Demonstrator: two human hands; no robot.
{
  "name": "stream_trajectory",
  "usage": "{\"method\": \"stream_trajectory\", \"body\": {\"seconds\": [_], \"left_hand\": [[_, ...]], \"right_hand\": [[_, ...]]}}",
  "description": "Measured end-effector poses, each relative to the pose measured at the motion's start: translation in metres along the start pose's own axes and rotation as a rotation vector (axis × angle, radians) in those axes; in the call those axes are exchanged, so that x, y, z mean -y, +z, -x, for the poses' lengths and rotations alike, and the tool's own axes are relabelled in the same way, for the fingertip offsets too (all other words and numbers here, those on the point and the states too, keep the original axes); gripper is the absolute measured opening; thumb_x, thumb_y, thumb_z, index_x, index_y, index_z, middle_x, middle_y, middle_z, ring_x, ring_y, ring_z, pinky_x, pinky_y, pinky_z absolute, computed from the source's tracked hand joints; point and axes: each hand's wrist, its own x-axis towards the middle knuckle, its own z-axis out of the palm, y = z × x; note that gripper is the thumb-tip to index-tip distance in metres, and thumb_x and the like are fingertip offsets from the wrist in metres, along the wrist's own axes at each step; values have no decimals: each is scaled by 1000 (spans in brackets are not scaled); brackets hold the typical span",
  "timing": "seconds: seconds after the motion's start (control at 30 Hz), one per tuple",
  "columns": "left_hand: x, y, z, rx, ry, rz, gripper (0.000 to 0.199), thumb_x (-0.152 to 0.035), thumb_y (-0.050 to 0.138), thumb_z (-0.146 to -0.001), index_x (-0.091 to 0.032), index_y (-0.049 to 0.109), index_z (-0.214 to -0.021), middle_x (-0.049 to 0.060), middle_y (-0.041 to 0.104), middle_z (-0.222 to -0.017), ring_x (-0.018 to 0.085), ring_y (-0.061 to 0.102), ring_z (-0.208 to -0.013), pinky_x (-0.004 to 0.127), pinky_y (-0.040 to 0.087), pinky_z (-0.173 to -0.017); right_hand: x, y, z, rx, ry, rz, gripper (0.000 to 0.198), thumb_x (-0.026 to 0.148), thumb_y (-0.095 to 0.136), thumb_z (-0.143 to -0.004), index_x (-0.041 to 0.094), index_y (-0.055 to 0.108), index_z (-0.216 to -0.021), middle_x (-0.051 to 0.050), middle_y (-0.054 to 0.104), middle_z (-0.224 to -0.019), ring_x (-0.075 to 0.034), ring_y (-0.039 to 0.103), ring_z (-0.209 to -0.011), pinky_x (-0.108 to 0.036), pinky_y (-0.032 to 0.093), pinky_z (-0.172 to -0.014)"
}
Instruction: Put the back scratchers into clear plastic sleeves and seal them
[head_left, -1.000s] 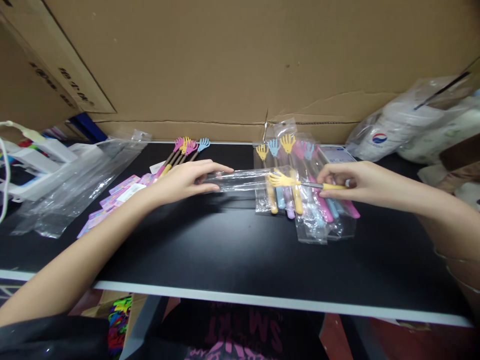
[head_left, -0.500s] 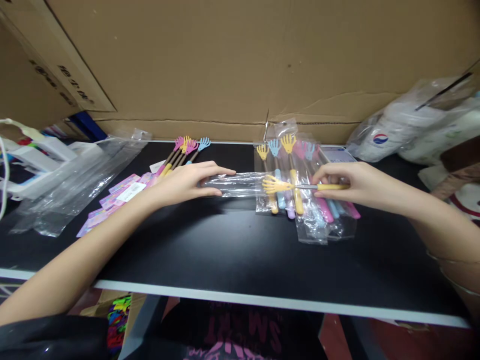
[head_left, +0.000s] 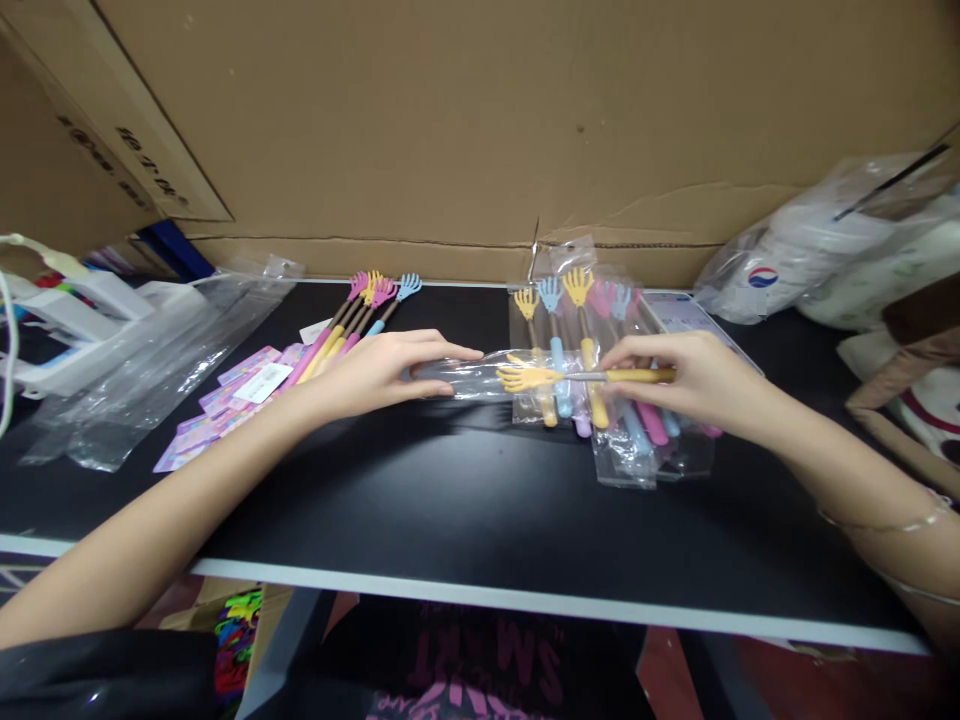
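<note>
My right hand [head_left: 667,378] grips a yellow back scratcher [head_left: 637,376] by its handle, its hand-shaped head pointing left. That head lies inside the mouth end of a clear plastic bag [head_left: 472,380]. My left hand [head_left: 397,370] is closed around the bag's other end, thumb and fingers on either side of it. Beneath and behind my right hand lie several bagged back scratchers [head_left: 556,365] in yellow, blue, purple and pink. Left of them, beyond my left hand, several unbagged back scratchers [head_left: 367,310] rest with their handles partly hidden by my arm.
Pink-purple cards [head_left: 225,400] and a stack of clear bags [head_left: 150,370] lie at left, near a white device [head_left: 105,320]. A phone [head_left: 682,312], a bagged cup [head_left: 795,255] and a cardboard wall [head_left: 480,120] border the back and right. A box [head_left: 240,640] sits below the table edge.
My right hand has moved left, sliding the yellow back scratcher's head further into the clear bag. My left hand has shifted slightly right and stays on the bag.
</note>
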Motion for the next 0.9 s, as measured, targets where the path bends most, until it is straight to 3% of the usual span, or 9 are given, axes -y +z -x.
{"method": "stream_trajectory", "body": {"seconds": [0.3, 0.53, 0.7, 0.9], "left_hand": [[-1, 1, 0, -38, -1, 6, 40, -41, 50, -95, -32, 51, -133, 3, 61, -115, 16, 60, -97, 23, 43, -80], [0, 0, -1, -51, -13, -52, 43, -44, 52, -94, -34, 49, -135, 2, 61, -115, 17, 58, -97, 24, 42, -78], [-3, 0, -2, -77, 41, -105, 45, -46, 52, -93, -30, 50, -135, 4, 61, -119, 19, 54, -104, 28, 41, -86], [-10, 3, -3, -108, 57, -207, 54, -48, 58, -89, -26, 47, -137, 6, 61, -120, 22, 54, -105, 32, 42, -88]], "right_hand": [[3, 12, 1, -104, -50, 40, 26, 50, 58, -84, 26, 66, -89, 0, 71, -74, -19, 63, -61, -31, 42, -56], [8, 11, 3, -75, 8, 47, 22, 49, 56, -86, 28, 63, -88, 2, 69, -68, -19, 62, -55, -33, 42, -55], [12, 12, 4, -71, 30, 72, 20, 46, 56, -85, 27, 61, -86, 3, 67, -62, -17, 59, -48, -31, 40, -52], [17, 12, 5, -152, 44, 126, 19, 42, 57, -84, 25, 62, -89, 0, 69, -68, -19, 64, -57, -30, 42, -55]]}}
